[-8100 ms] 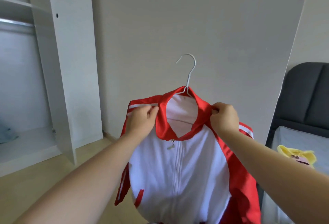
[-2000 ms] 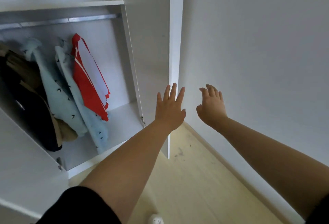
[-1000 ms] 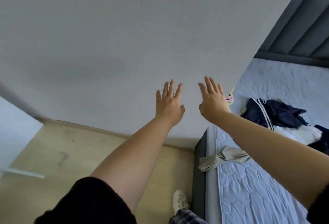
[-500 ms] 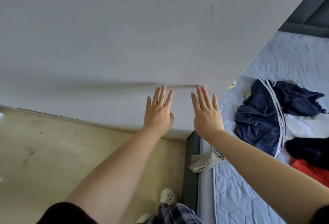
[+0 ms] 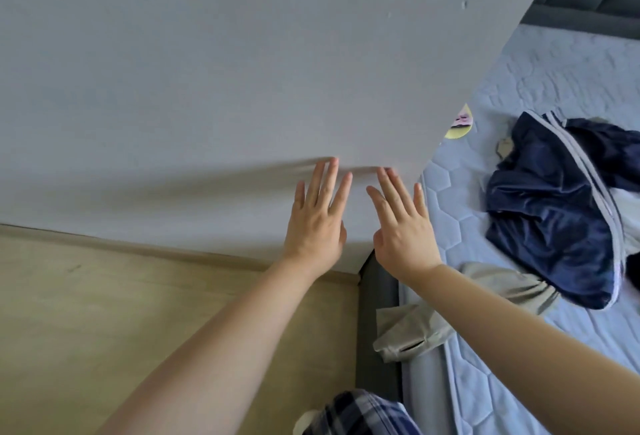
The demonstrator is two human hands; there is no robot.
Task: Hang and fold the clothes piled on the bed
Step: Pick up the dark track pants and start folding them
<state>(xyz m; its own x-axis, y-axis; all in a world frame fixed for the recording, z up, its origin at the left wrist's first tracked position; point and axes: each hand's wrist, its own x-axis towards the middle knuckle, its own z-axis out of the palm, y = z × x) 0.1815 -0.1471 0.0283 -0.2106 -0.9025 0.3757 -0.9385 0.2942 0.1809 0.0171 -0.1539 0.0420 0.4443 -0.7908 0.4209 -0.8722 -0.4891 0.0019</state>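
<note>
- Head view: left grip (image 5: 317,223) and right grip (image 5: 403,227) spread, empty, free for the next garment.
- Navy garment (image 5: 543,220) waits on the bed (image 5: 485,382), right of the right grip.

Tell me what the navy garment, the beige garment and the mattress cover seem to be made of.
Navy garment: probably a smooth synthetic, slightly glossy; light sheen along its folds.
Beige garment: likely woven cotton or a blend, matte; no shine, soft creases.
Mattress cover: quilted fabric, matte; stitched hexagon pattern with puffed cells.
</note>
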